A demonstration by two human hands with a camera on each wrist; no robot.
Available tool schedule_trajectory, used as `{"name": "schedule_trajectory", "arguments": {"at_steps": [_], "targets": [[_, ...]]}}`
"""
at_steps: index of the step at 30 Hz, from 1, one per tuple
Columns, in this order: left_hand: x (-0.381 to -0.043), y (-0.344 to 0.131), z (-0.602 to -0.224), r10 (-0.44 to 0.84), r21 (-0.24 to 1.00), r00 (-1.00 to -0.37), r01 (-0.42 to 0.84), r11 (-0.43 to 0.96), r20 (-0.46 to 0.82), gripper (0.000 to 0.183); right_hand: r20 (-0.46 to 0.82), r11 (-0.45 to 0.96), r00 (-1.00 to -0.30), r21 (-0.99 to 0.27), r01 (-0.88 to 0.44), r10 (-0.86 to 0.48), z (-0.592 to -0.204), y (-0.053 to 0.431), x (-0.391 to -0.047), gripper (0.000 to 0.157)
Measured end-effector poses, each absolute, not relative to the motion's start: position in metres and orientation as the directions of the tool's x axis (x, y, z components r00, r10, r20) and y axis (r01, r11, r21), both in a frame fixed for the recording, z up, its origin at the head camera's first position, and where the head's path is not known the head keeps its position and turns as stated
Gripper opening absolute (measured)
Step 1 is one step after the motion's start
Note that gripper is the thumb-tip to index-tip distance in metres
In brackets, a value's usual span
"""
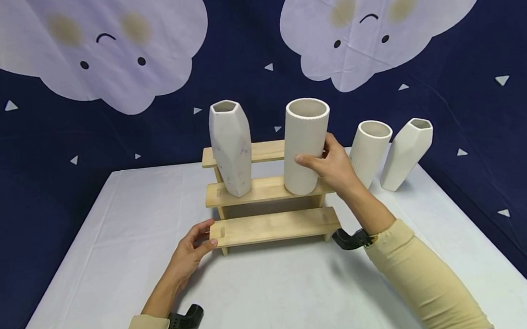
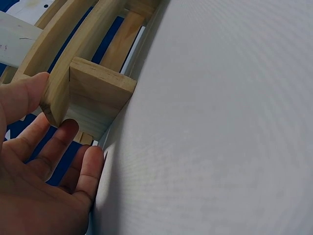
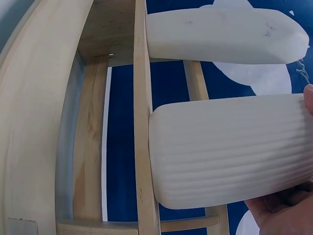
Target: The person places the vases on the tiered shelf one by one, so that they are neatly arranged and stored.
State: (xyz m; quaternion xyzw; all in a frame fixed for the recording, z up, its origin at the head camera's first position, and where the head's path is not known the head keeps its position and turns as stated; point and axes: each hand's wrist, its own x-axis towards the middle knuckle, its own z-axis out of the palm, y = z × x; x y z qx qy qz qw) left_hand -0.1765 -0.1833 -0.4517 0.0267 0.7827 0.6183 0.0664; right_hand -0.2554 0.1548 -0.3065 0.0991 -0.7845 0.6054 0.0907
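Note:
A three-step wooden stand is on the table. My left hand pinches the left end of its lowest step, thumb on top and fingers beneath; the left wrist view shows the same wooden step between thumb and fingers. With my right hand I grip a white ribbed cylindrical vase from its right side. The base of that vase meets the middle step in the right wrist view. To its left, a white faceted vase with faint purple marks stands on the same step.
Behind my right hand, another ribbed vase and a white faceted vase stand on the table's right side. White cloth covers the table. A dark blue curtain with clouds hangs behind it.

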Motion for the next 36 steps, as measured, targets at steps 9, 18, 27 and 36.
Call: {"name": "schedule_trajectory", "arguments": {"at_steps": [9,18,27,36], "targets": [[-0.1763,-0.1833,-0.4513,0.124,0.97,-0.99,-0.04,0.24,-0.072,0.056,0.276,0.247,-0.96,-0.928,-0.277,-0.04,-0.3051,0.1509,-0.255,0.074],[-0.1769,-0.1831,-0.4506,0.119,0.97,-0.99,-0.043,0.24,-0.074,0.056,0.277,0.26,-0.96,-0.925,-0.278,-0.042,-0.3051,0.1501,-0.2557,0.074],[-0.176,-0.1829,-0.4508,0.12,0.97,-0.99,-0.046,0.238,-0.077,0.056,0.28,0.274,-0.959,-0.919,-0.283,-0.049,-0.3063,0.1512,-0.256,0.074],[-0.1768,-0.1831,-0.452,0.116,0.967,-0.991,-0.042,0.25,-0.073,0.056,0.266,0.274,-0.962,-0.923,-0.271,-0.054,-0.3066,0.152,-0.2563,0.076]]}}
